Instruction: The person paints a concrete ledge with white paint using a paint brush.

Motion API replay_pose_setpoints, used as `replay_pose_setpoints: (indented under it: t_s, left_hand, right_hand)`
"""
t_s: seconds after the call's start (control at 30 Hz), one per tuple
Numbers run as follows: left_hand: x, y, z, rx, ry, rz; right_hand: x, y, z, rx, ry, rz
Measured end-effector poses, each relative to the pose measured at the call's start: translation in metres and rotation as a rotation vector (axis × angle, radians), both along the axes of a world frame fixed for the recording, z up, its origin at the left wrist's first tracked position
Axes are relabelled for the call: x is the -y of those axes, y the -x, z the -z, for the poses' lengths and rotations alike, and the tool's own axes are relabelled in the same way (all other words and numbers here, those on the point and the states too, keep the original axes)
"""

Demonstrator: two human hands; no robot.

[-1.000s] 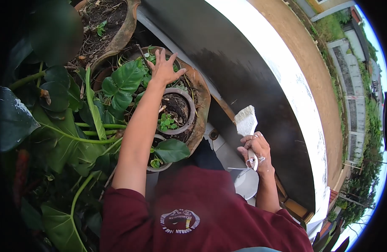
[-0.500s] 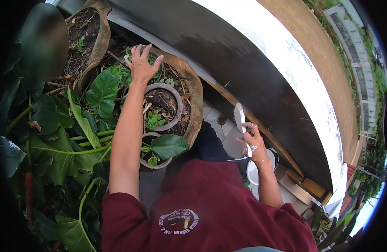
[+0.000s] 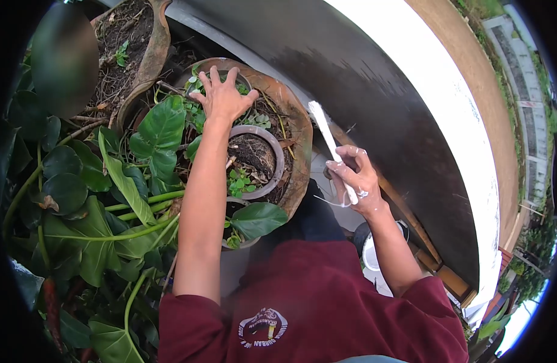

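My left hand (image 3: 225, 100) reaches over the large weathered planter (image 3: 299, 154), fingers spread and bent above small green plants (image 3: 198, 112). Its fingertips overlap a round pot at the planter's far side. Just below the hand, a grey ring-shaped pot (image 3: 279, 160) holds soil, roots and a little seedling. In my right hand (image 3: 358, 181) is a white-coated paintbrush (image 3: 324, 133), its handle pinched between thumb and fingers. The brush head points up toward the dark wall face. White smears mark that hand, and a thin white loop (image 3: 331, 201) hangs at the handle's lower end.
A low wall with a dark face (image 3: 405, 133) and white top (image 3: 439, 78) curves along the right. Large leafy plants (image 3: 97, 236) crowd the left, below another soil-filled planter (image 3: 148, 66). A white bucket (image 3: 370, 253) stands beneath my right forearm.
My right hand has moved up, and the paintbrush has turned so its narrow side shows. My left hand has shifted slightly right in view, fingers still spread. The whole view has shifted a little.
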State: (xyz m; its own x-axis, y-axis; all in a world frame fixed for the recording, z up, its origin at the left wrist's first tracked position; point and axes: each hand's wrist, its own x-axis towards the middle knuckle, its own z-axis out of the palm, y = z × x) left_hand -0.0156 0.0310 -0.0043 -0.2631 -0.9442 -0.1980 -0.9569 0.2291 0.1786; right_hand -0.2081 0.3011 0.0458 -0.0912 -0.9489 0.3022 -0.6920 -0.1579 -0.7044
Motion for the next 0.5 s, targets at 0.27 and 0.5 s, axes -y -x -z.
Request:
replay_pose_setpoints:
  t_s: [0.27, 0.5]
  left_hand:
    - [0.001, -0.007, -0.002, -0.108, 0.022, -0.047]
    - [0.016, -0.009, 0.007, -0.217, -0.031, -0.026]
  right_hand:
    - [0.186, -0.034, 0.066, 0.030, 0.097, -0.152]
    - [0.300, -0.052, 0.118, 0.260, 0.055, -0.355]
